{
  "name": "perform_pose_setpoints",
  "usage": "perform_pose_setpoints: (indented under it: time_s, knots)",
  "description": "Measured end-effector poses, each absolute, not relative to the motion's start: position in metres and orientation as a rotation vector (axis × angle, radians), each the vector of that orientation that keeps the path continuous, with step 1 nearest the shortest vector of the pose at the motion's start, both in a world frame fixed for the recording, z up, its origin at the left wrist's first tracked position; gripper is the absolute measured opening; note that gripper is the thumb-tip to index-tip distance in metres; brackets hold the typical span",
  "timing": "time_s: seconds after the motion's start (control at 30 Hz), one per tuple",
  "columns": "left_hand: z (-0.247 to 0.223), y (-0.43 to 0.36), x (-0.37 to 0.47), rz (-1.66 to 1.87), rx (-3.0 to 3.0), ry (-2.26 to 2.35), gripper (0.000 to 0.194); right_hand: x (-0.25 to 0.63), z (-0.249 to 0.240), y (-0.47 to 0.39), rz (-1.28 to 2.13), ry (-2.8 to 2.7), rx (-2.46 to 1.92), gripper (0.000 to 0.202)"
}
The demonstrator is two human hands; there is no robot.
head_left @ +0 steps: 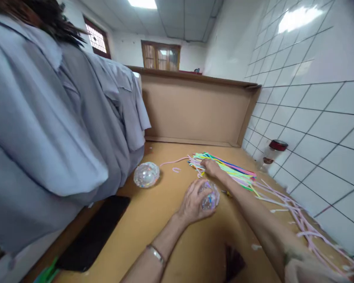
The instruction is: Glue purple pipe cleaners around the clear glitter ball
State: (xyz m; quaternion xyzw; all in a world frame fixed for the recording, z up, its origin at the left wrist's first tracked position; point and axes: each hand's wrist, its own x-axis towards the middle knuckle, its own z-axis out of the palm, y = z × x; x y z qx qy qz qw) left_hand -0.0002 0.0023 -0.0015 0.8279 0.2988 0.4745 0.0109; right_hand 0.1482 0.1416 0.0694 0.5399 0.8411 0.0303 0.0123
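My left hand [194, 200] is wrapped round a clear ball [211, 195] with shiny, coloured bits showing in it. Ahead of it, my right hand [211, 166] reaches onto a bundle of pipe cleaners [233, 171] in green, yellow, blue, pink and lilac. Its fingers are bent together on stems at the bundle's left end; how many they grip is hidden. A second clear ball [146, 175] rests on the table to the left. Between that ball and the bundle lie a long pink pipe cleaner [174, 161] and a short curled piece [176, 169].
A brown cardboard panel [191, 108] stands at the back. A jar with a red lid [273, 155] is by the tiled wall. Loose lilac stems [303, 220] run along the right. At left are a black phone-like slab [96, 232] and a person in a grey shirt [85, 118].
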Motion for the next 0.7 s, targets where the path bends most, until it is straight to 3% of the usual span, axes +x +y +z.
perform_pose_setpoints:
  time_s: [0.17,0.37,0.53,0.6,0.7]
  knots:
    - [-0.003,0.005,-0.001,1.468,2.575,0.952,0.061,0.142,0.071,0.138,0.172,2.562,1.665,0.023]
    - [-0.002,0.005,-0.001,1.482,2.547,0.924,0.059,0.153,0.079,0.114,0.253,2.469,1.826,0.039]
    - [-0.002,0.006,-0.001,1.525,2.546,0.889,0.059,0.198,0.08,0.115,0.178,2.153,2.132,0.092]
    - [-0.001,0.006,-0.001,1.534,2.549,0.885,0.059,0.217,0.076,0.118,0.1,2.049,2.202,0.095]
    - [0.0,0.005,-0.001,1.529,2.542,0.902,0.059,0.237,0.07,0.122,0.093,2.019,2.255,0.084]
